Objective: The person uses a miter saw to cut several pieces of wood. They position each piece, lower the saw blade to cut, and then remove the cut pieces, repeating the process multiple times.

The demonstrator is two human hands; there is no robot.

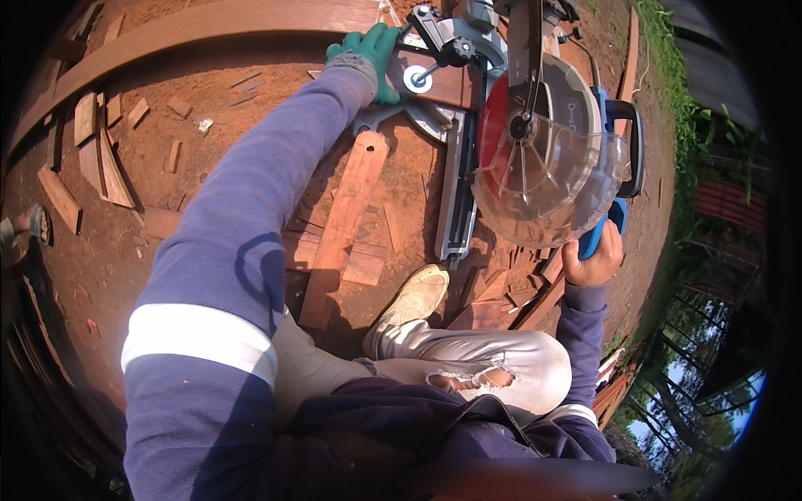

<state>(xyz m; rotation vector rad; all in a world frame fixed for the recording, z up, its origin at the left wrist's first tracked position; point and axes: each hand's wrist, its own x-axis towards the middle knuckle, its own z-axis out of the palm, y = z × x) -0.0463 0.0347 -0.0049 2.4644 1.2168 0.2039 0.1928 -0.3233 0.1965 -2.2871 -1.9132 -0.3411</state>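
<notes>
My left hand (368, 60), in a green glove, grips a long reddish-brown wooden board (225, 27) just left of the saw. The board reaches from the far left onto the base of a miter saw (582, 92). A clamp with a round pad (417, 79) presses on the wood beside my glove. My bare right hand (595, 257) is closed round the saw's blue handle (595, 236). A clear, scuffed guard (551, 184) covers the lower part of the round blade, which sits to the right of the board's clamped part. Whether the blade spins cannot be told.
A plank with a hole (347, 217) lies near my shoe (418, 294), with offcuts (364, 264) around it. More wood pieces (104, 167) lie on the reddish ground at left. The saw's slotted metal arm (458, 196) points toward me. Another person's foot (40, 224) shows at far left.
</notes>
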